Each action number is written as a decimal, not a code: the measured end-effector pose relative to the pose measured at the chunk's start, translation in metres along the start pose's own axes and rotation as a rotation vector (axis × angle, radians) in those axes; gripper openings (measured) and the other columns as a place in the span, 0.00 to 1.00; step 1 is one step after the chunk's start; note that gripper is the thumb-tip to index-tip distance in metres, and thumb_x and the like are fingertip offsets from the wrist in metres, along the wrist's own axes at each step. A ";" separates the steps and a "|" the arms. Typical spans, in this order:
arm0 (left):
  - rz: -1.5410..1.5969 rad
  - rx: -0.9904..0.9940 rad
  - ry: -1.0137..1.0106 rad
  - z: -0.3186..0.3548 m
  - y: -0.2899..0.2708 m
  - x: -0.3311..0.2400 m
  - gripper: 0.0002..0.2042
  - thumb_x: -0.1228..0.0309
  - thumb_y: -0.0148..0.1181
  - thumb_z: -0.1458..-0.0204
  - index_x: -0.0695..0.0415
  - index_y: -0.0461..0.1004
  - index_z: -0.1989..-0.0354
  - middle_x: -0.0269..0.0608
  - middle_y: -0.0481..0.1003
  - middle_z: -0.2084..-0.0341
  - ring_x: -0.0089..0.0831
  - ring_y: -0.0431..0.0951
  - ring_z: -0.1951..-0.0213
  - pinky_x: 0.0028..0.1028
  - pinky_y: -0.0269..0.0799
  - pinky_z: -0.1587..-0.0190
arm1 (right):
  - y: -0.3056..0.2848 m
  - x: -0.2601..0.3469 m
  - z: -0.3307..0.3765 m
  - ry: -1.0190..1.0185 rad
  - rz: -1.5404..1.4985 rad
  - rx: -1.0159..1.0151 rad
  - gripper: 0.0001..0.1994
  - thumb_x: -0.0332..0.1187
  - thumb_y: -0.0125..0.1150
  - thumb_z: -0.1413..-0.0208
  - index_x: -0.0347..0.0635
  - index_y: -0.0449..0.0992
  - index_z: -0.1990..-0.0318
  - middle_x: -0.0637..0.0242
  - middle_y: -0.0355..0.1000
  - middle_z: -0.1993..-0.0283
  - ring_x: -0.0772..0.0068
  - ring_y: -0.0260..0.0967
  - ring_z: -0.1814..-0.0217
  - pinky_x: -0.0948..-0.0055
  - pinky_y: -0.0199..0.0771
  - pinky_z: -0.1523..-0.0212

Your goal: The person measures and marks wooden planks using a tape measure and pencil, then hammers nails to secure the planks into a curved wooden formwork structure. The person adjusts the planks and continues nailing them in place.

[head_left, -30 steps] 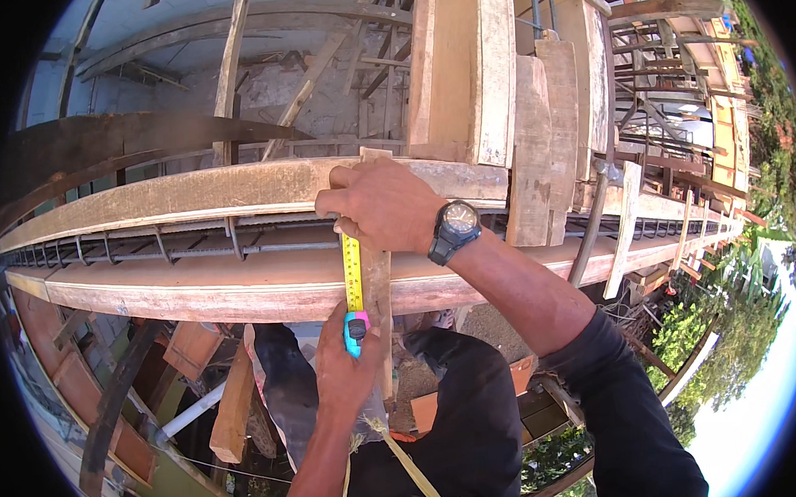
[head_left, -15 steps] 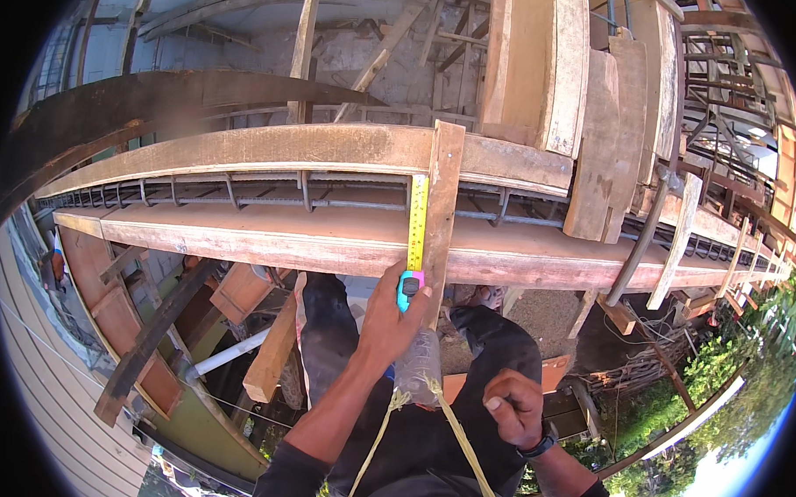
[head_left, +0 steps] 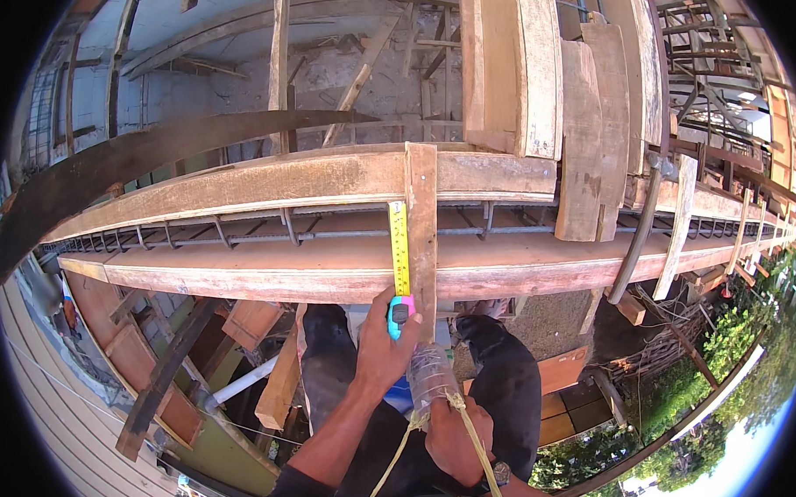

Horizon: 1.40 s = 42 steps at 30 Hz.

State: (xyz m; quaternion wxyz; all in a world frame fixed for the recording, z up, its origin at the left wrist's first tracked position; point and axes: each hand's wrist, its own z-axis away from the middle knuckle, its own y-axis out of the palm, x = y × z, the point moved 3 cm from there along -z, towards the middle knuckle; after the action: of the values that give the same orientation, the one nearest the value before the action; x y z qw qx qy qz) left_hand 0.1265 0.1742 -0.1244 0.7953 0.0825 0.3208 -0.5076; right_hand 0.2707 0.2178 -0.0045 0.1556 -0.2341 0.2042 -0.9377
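My left hand [head_left: 380,359] is closed around a blue and pink tape measure [head_left: 401,317]. Its yellow blade [head_left: 400,253] stretches across the gap between two long form boards, up to the far board [head_left: 308,181]. Right beside the blade, an upright wood strip [head_left: 423,239] crosses both boards. A clear plastic container [head_left: 432,374], like a cut bottle, hangs by yellow cords [head_left: 381,466] in front of me. My right hand [head_left: 462,439] is at this container's near end, with its fingertips hidden there.
Steel bars [head_left: 327,235] run inside the trough, above the near board [head_left: 224,281]. Upright planks [head_left: 578,137] stand at the right. A dark beam [head_left: 149,156] curves across the left. Below lie loose timbers [head_left: 280,388] and a white pipe [head_left: 242,382].
My right hand has moved left from beside my leg to the hanging container. My left hand still holds the extended tape against the boards. The view has shifted slightly.
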 end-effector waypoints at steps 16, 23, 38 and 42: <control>-0.032 -0.046 0.142 -0.002 0.001 0.009 0.23 0.73 0.62 0.42 0.61 0.68 0.38 0.37 0.76 0.64 0.21 0.74 0.66 0.25 0.74 0.63 | 0.040 0.006 -0.014 -0.191 0.120 -0.084 0.05 0.34 0.63 0.56 0.44 0.81 0.72 0.62 0.77 0.74 0.57 0.75 0.66 0.59 0.72 0.67; 0.019 -0.055 0.187 -0.004 0.002 0.014 0.23 0.74 0.62 0.42 0.62 0.68 0.38 0.35 0.76 0.65 0.19 0.74 0.69 0.23 0.73 0.67 | 0.046 0.001 -0.016 -0.105 0.073 0.022 0.06 0.31 0.61 0.52 0.45 0.82 0.67 0.64 0.79 0.65 0.56 0.76 0.58 0.56 0.75 0.56; 0.140 -0.072 0.036 -0.002 0.001 0.017 0.27 0.67 0.68 0.46 0.62 0.70 0.39 0.53 0.77 0.50 0.42 0.78 0.48 0.38 0.72 0.43 | 0.057 -0.006 0.004 -0.167 0.220 0.177 0.08 0.36 0.65 0.52 0.50 0.85 0.65 0.64 0.79 0.69 0.60 0.76 0.57 0.59 0.73 0.59; 0.182 -0.076 0.013 -0.003 -0.003 0.018 0.26 0.69 0.68 0.46 0.63 0.71 0.39 0.51 0.77 0.52 0.38 0.79 0.52 0.36 0.75 0.47 | 0.055 -0.009 0.008 -0.176 0.285 0.205 0.08 0.38 0.63 0.49 0.50 0.86 0.65 0.65 0.79 0.70 0.60 0.75 0.58 0.60 0.71 0.60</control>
State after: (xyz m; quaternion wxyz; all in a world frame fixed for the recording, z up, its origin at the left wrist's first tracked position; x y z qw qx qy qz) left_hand 0.1279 0.1611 -0.1367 0.8387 0.0844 0.3362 -0.4202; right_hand 0.2929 0.1709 -0.0261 0.3272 -0.2667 0.1244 -0.8980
